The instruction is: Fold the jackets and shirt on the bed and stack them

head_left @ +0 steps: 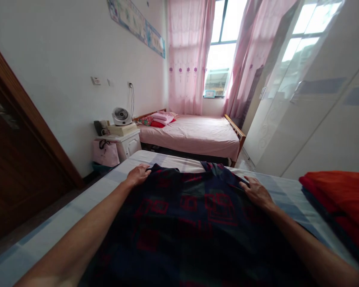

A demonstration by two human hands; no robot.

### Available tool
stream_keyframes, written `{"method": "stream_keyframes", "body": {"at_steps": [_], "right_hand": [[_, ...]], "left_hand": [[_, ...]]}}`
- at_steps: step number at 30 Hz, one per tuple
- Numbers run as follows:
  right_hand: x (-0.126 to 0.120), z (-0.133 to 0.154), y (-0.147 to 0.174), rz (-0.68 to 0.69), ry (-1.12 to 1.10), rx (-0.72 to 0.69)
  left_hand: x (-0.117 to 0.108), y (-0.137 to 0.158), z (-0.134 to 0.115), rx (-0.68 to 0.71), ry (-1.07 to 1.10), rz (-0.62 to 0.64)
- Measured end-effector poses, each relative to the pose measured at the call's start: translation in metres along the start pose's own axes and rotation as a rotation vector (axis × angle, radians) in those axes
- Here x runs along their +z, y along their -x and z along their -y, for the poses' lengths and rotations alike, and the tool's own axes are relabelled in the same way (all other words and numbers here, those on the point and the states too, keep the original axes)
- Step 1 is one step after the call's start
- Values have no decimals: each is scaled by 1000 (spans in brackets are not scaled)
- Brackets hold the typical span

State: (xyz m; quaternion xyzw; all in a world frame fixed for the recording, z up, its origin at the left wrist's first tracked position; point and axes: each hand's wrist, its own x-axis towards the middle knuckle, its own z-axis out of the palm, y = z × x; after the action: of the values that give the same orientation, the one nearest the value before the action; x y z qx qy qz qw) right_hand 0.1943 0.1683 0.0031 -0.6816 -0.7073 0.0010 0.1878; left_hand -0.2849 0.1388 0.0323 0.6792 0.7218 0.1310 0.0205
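Note:
A dark navy shirt (194, 215) with red square patterns lies spread over the near bed. Its far edge dips in the middle, and a loose fold (218, 170) of its cloth lies right of that dip. My left hand (138, 174) grips the far left corner of the shirt, fingers closed on the cloth. At the far right edge, my right hand (257, 191) has the cloth pinched between thumb and fingers. The near part of the shirt runs out of view at the bottom.
The shirt lies on a bed with a pale blue-and-white sheet (86, 205). Folded red and orange cloths (341, 195) are stacked at right. Beyond are a pink bed (194, 133), a white nightstand (130, 145) with a fan (121, 116), and a wardrobe (311, 119).

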Motion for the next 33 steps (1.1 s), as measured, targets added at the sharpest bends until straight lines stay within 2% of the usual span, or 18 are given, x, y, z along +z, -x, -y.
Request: {"method": "stream_keyframes", "body": {"at_steps": [3,6,14,16,18,22,26,30,33], "right_hand": [[15,1,2,1,30,39],[21,0,7,-11,56,13],[17,1,10,-17,62,-24],[15,4,11,-18,62,-27],[13,7,10,4,68,0],[4,10,1,59,116,100],[-11,7,-16,124,123,132],[-27,3,-25,76,79,123],[-35,3,-22,37,26,131]], "left_hand": [[9,-10,1,-41,24,36],[8,-11,2,-53,60,29],[-17,-10,34,-243,56,-172],[-15,-12,35,-202,41,-177],[-10,-14,31,-92,36,-148],[-1,-18,14,131,1,-15],[1,-18,2,150,-94,27],[-5,-12,-5,132,-181,-34],[-14,-3,-8,168,-217,-107]]}}
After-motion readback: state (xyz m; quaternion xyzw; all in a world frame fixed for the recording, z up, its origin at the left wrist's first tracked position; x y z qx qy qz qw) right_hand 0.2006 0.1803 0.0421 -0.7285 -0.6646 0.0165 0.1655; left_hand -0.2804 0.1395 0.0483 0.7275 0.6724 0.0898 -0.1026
